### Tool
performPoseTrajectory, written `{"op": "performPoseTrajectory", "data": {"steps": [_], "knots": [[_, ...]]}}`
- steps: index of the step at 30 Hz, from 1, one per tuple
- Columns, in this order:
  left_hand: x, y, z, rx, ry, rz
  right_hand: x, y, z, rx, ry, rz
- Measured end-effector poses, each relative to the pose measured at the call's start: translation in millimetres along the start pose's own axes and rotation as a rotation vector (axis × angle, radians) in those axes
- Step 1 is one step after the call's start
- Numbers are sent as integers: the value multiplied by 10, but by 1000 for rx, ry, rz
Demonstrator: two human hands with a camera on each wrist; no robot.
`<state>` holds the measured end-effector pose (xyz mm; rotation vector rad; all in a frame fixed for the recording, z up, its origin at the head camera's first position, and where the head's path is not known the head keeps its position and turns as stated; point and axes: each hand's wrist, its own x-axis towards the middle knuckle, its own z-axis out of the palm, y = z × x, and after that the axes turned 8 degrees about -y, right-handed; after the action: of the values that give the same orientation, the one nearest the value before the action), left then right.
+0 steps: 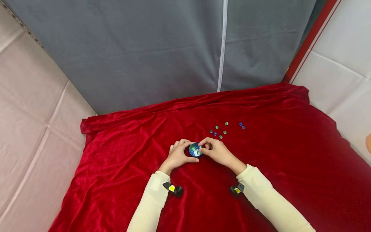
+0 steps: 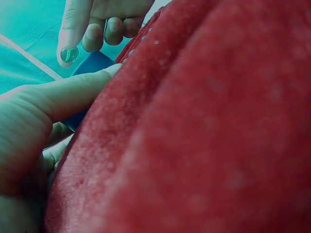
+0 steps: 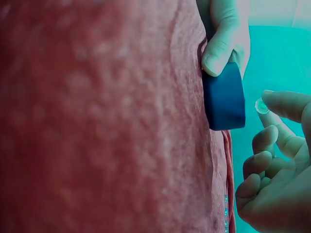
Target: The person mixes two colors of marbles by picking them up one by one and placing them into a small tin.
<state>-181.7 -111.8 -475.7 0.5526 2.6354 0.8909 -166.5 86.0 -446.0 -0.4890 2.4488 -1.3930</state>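
Marble [image 3: 262, 106], small, round and so without a long axis, is pinched in the narrow grip of the right hand [image 1: 218, 151], just above the open top of the blue cup [image 3: 226, 99] and apart from it. The left hand [image 1: 177, 156] grips the cup between thumb and fingers, its mouth facing up, between the two hands.

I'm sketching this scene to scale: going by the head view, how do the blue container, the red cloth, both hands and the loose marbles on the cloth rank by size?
1. red cloth
2. left hand and right hand, too alike to rank
3. blue container
4. loose marbles, too alike among themselves
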Motion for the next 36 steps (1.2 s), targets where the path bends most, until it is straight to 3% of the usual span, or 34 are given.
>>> {"op": "performPoseTrajectory", "data": {"steps": [18, 36], "knots": [[-6, -8, 2, -10, -2, 1, 15, 15, 52, -14, -10, -47], [-10, 17, -13, -6, -2, -5, 18, 32, -21, 4, 19, -28]]}}
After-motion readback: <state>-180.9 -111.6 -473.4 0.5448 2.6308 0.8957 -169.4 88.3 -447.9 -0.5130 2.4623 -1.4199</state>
